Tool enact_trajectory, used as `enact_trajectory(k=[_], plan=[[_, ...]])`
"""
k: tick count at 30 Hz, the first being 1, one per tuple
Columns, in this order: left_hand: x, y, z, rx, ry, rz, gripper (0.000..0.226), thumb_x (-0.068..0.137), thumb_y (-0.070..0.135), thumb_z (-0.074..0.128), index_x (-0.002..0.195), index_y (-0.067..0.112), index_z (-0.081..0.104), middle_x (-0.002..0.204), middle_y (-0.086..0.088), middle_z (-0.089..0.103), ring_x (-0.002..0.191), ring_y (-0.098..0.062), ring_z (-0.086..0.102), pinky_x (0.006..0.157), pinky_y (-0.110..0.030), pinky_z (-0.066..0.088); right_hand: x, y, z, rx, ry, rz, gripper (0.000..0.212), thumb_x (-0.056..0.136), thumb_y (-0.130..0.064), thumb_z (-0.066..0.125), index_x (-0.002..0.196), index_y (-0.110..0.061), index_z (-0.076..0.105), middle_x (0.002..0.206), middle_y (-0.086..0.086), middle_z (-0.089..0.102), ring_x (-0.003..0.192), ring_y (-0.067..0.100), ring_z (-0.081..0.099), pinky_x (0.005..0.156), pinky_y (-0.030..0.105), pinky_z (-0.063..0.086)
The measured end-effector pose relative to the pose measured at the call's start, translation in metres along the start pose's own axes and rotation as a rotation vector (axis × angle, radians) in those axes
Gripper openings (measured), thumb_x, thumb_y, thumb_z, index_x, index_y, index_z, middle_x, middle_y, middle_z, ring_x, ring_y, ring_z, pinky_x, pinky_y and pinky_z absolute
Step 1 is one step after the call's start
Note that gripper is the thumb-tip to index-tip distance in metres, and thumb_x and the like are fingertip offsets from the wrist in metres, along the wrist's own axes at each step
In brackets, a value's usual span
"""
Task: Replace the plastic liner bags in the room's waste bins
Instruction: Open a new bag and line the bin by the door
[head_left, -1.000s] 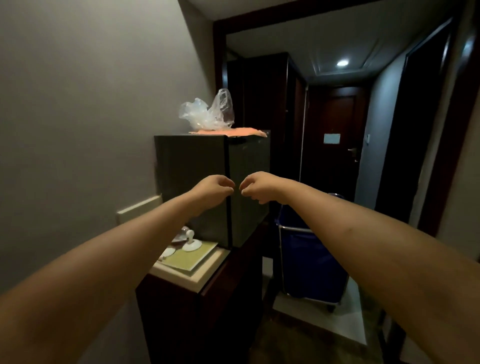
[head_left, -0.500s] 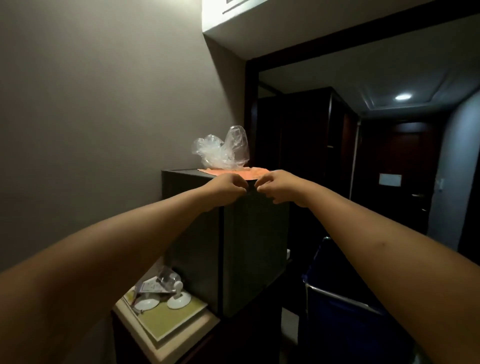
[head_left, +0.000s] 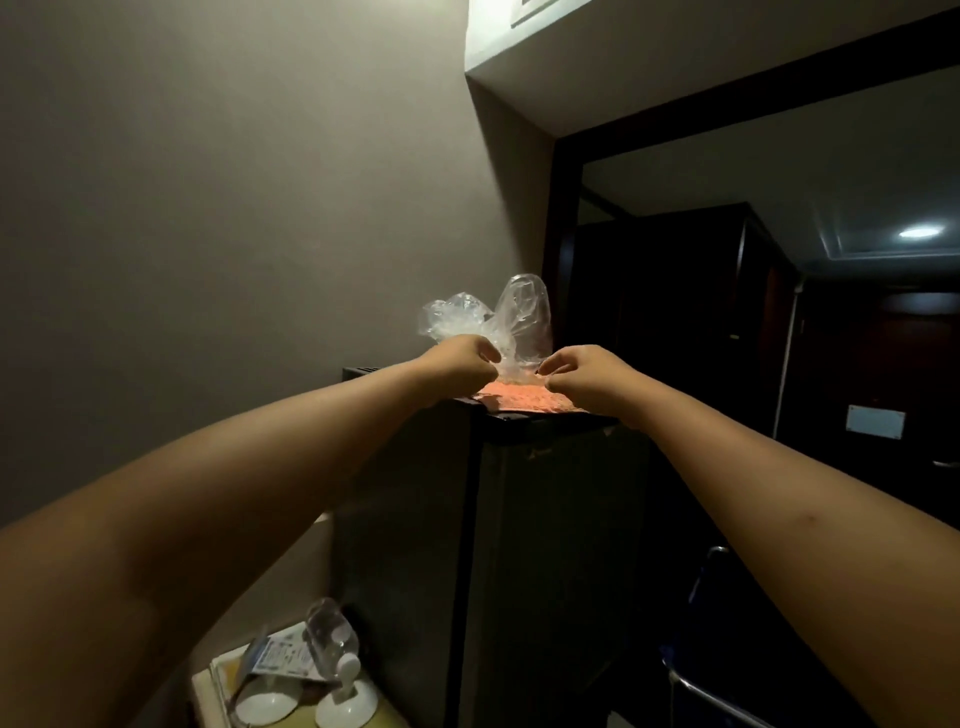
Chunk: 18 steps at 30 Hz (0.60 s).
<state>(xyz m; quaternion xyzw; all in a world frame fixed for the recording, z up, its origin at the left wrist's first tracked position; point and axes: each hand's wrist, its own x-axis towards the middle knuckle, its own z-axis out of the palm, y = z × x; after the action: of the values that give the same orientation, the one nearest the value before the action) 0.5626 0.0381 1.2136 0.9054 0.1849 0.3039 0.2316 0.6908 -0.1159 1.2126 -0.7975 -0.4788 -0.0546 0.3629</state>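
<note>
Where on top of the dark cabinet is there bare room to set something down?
Only the dark strip at the back-left corner of the dark cabinet top, behind the left hand. The rest is crowded: crumpled clear plastic bag, flat orange cloth and right hand.

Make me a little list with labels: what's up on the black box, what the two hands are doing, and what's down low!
On top of box: clear plastic bag on an orange sheet, both on the dark cabinet
Left hand: fingers curled at the bag's lower edge; actual grip not clear
Right hand: fingers curled near the bag; grip not clear
Down low: water bottle and white cups on a tray
</note>
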Motion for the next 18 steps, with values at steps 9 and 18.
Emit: enact_trajectory(k=[9,18], plan=[[0.105,-0.081,-0.001,0.145,-0.046,-0.053,0.059,0.086,0.014,0.066,0.139,0.034,0.052,0.122,-0.003,0.051,0.093,-0.023,0.066,0.084,-0.035,0.056,0.115,0.006,0.039,-0.116,0.006,-0.049,0.062,0.083,-0.014,0.069,0.139,-0.034,0.052,0.118,0.002,0.061,0.094,0.018,0.066,0.081,0.030,0.057],[0.153,-0.094,0.023,0.377,0.121,0.136,0.013,0.088,0.031,0.063,0.098,0.034,0.071,0.116,-0.004,0.059,0.094,-0.022,0.061,0.077,-0.027,0.045,0.161,0.011,0.041,-0.163,0.004,-0.142,0.037,0.094,-0.039,0.062,0.131,-0.031,0.060,0.095,-0.001,0.074,0.078,0.014,0.071,0.069,0.028,0.056]])
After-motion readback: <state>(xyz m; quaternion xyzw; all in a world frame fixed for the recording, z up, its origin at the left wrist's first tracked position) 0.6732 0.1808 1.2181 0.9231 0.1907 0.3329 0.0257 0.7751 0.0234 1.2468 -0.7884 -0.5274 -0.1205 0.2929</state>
